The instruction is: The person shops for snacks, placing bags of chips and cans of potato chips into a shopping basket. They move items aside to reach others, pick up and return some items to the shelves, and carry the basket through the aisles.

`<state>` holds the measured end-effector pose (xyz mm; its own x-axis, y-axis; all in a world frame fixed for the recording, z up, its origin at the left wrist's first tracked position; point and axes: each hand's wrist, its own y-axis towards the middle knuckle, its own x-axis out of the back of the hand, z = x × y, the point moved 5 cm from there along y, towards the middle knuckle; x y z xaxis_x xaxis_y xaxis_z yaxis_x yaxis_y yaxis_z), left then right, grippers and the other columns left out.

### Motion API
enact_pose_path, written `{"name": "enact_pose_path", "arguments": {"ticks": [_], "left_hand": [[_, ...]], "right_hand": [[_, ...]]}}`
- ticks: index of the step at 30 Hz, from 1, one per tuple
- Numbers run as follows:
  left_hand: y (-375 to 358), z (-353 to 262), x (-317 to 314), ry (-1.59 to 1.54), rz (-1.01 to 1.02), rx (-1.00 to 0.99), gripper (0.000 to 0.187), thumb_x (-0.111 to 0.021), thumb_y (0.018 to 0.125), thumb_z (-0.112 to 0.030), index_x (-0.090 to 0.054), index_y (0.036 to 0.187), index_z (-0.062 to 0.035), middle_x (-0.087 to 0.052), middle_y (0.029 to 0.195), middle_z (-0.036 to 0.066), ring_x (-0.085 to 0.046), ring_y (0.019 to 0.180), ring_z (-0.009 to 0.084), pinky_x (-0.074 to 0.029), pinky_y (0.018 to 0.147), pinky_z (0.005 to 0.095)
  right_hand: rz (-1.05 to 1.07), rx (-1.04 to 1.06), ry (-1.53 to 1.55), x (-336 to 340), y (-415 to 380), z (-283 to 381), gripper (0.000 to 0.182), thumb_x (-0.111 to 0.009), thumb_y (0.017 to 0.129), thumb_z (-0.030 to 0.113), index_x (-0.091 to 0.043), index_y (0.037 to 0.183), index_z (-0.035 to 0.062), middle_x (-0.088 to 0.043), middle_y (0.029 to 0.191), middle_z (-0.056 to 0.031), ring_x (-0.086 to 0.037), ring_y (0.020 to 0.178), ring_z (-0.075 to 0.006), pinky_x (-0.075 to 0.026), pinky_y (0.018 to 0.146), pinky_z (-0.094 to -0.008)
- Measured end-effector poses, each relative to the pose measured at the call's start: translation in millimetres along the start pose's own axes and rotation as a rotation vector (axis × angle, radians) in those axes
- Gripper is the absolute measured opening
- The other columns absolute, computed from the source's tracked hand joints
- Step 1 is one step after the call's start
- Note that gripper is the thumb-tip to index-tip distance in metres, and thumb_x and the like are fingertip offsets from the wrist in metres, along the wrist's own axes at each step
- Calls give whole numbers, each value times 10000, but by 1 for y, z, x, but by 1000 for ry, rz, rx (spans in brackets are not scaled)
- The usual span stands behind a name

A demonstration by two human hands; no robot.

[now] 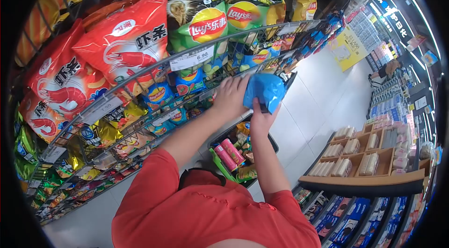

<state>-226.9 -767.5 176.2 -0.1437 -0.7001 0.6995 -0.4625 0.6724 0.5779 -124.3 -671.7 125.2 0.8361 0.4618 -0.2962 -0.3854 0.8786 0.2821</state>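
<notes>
A shiny blue snack bag (265, 91) is held up in front of the shelf, its print not readable from here. My right hand (264, 116) grips its lower edge, with the thumb lying on the front. My left hand (231, 94) is at the bag's left side, fingers closed on its edge and their tips partly hidden. Below my arms, a dark shopping basket (275, 144) with a green handle (221, 165) holds pink tubes (232, 151), a green tube (246, 173) and other packs.
Wire shelves on the left carry red shrimp-chip bags (125, 44), green Lay's bags (200, 23) and smaller packs below. A price tag (192, 58) hangs on the rail. To the right stands a wooden display (365, 180) of packaged goods, beside a tiled floor (322, 91).
</notes>
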Motion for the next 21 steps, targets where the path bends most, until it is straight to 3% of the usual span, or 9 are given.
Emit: {"name": "enact_pose_path", "arguments": {"ticks": [1,4,9,11,13,14,17,19,21], "left_hand": [[10,8,5,2,1,-1,945,-854,588,-222,-416,1405,-37,-533,1304,203,-530,1194,397,-395,1034,496],[28,26,20,25,-1,-87,860,-796,644,-121,-429,1421,-81,-562,1291,173,-579,1143,379,-480,958,448],[37,96,13,167,92,70,777,-763,729,-168,-439,1434,-137,-521,1376,189,-524,1237,406,-445,1032,472],[43,109,17,234,76,102,741,-750,769,-199,-439,1439,-145,-506,1402,198,-503,1268,412,-431,1053,476],[39,127,13,25,341,424,708,-729,825,-260,-425,1451,-130,-493,1420,215,-486,1297,403,-412,1073,475],[37,133,12,-152,288,477,755,-744,822,-365,-417,1457,-120,-479,1439,216,-484,1305,393,-415,1070,462],[12,193,-36,35,246,625,783,-777,768,-481,-506,1396,-99,-558,1358,215,-554,1230,385,-463,1017,443],[9,182,-27,-54,368,650,772,-788,719,-575,-611,1286,-82,-654,1223,196,-635,1114,360,-506,952,422],[12,176,-26,85,394,630,714,-793,712,-578,-667,1200,-73,-700,1130,174,-677,1028,336,-524,917,410]], "right_hand": [[45,46,-27,-10,3,4,699,-725,861,1,-308,1423,10,-517,1294,-126,-550,1159,-227,-467,982,-355],[132,-8,22,-31,14,-10,746,-757,812,3,-312,1411,8,-503,1291,-123,-529,1178,-229,-448,1002,-359],[464,10,-89,-62,9,-24,812,-796,772,34,-318,1427,1,-506,1360,-140,-503,1252,-249,-398,1061,-373],[442,62,-158,-51,1,-43,841,-785,791,61,-291,1469,-3,-485,1390,-157,-483,1287,-246,-375,1085,-361],[505,-7,-406,-37,-15,-60,843,-784,807,184,-318,1476,-29,-485,1420,-193,-501,1308,-268,-404,1081,-375],[500,-5,-404,-29,-24,-68,843,-784,807,184,-318,1476,-29,-485,1420,-193,-501,1308,-268,-404,1081,-375],[547,-213,-415,4,-55,-93,704,-765,827,227,-455,1412,-11,-592,1306,-194,-587,1216,-259,-456,1023,-348],[619,-560,-668,37,-79,-104,567,-748,849,247,-556,1321,-2,-674,1147,-195,-654,1101,-248,-509,942,-337],[622,-439,-630,69,-100,-124,496,-727,867,239,-587,1281,4,-691,1077,-184,-672,1046,-235,-522,908,-329]]}}
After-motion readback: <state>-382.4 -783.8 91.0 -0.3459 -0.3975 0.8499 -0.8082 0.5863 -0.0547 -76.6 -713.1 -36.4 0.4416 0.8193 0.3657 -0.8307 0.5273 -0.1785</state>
